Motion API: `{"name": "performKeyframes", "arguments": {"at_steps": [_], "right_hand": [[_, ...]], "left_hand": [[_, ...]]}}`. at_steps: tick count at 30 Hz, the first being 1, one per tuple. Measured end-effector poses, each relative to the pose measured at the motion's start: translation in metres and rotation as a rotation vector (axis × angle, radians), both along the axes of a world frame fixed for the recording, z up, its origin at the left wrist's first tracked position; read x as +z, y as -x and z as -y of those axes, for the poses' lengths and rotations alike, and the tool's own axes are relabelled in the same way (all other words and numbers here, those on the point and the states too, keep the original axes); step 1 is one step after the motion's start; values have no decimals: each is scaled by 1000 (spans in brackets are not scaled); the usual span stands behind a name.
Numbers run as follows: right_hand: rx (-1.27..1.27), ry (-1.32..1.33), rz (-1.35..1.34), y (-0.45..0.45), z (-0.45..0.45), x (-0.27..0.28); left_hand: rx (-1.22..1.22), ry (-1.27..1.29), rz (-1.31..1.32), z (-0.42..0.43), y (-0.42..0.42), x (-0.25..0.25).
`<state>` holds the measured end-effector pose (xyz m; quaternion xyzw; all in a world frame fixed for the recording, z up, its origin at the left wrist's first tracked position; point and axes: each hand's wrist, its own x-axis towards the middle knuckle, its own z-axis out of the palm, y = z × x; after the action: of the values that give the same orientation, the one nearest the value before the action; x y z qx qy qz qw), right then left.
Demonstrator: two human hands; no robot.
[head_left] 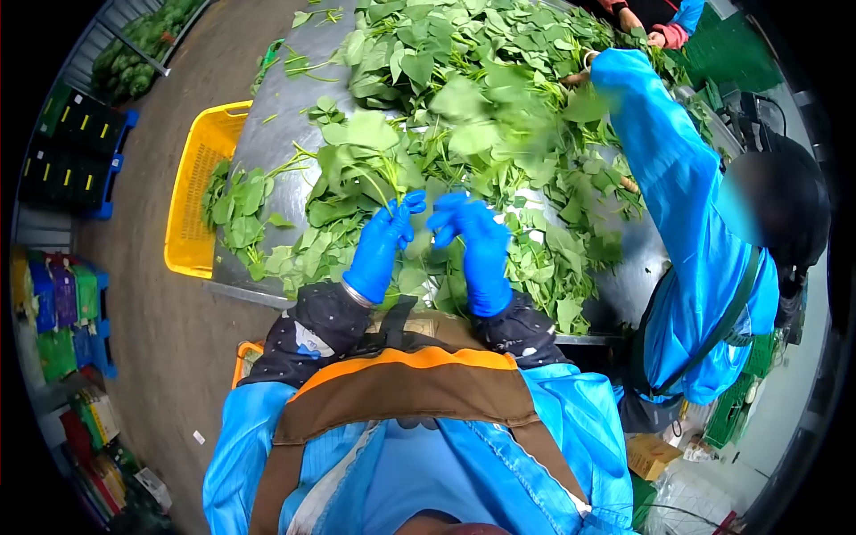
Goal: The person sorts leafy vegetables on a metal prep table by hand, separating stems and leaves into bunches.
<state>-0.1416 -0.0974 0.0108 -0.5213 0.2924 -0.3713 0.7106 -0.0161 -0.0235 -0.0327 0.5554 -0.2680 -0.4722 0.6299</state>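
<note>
My left hand (pixel 383 245), in a blue glove, is closed around the stems of a small bunch of leafy greens (pixel 370 134), whose leaves point away from me. To its right, my right hand (pixel 473 245), also blue-gloved, is raised over the pile with its fingers bent; motion blurs them and I cannot make out anything between them. Under and beyond both hands, loose green leaves and stems (pixel 410 49) cover much of the metal table (pixel 290 107). More leaves lie at the table's left edge.
A yellow crate (pixel 201 178) stands against the table's left side. On the right, a co-worker in a blue smock (pixel 704 259) reaches across the leaves. Another person's hands (pixel 646 28) show at the far right corner. Black crates (pixel 76 147) are stacked at far left.
</note>
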Motion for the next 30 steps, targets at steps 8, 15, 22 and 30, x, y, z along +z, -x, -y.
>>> {"name": "performKeyframes", "arguments": {"at_steps": [8,15,22,30], "right_hand": [[411,-219,-125,-5,-21,-59],[336,443,-603,5,-20,-34],[347,436,-648,8,-15,-35],[315,381,-578,9,-23,-40]], "left_hand": [[-128,159,-342,-2,7,-3],[-171,179,-259,-5,-2,-1],[-142,213,-616,-4,-7,-5],[-30,211,-819,4,-15,-8]]}}
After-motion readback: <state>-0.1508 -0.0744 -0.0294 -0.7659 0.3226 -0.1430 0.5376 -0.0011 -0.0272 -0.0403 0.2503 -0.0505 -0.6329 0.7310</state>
